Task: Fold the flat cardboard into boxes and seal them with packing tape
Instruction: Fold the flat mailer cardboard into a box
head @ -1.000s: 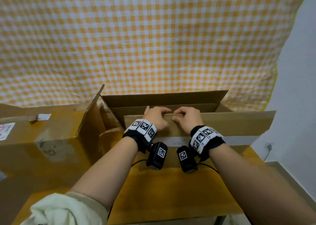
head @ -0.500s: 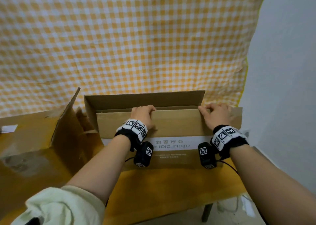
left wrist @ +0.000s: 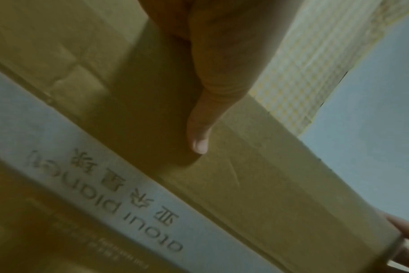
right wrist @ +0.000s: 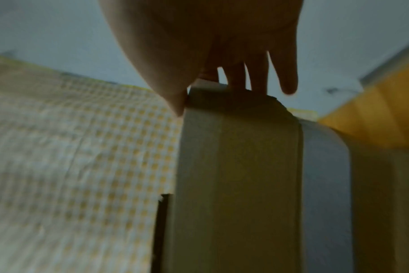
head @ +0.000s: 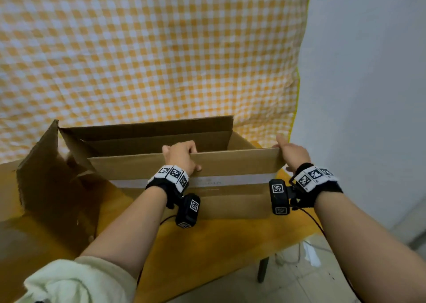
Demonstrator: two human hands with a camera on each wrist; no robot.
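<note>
**A:** How far along is the box?

**B:** Partway, as far as I can judge. A large brown cardboard box (head: 184, 187) stands opened up on a yellow table (head: 207, 245), in front of a yellow-and-white checked cloth (head: 149, 60). Its walls are squared out, but the top is wide open: the far flap (head: 147, 126) stands up, and the near flap (head: 230, 162) is upright too. I see no fresh tape on it and no tape roll anywhere. So folding the flaps shut and sealing look like they are left to do.

**A:** What are the hands doing?

**B:** The left hand (head: 181, 156) grips the top edge of the near flap near its middle, fingers curled over it and thumb pressed on the outer face. The right hand (head: 292, 155) grips the flap's right end, thumb on one side and fingers on the other.

**A:** Anything else on the table?

**B:** Another cardboard piece (head: 53, 183) stands just to the left of the box.

**A:** Any writing?

**B:** A white band (left wrist: 86, 166) runs along the box's front wall. The left wrist view shows it printed upside down, with "atoui planon" or similar, plus four Chinese characters, too blurred to read surely. Smaller print below is illegible.
</note>
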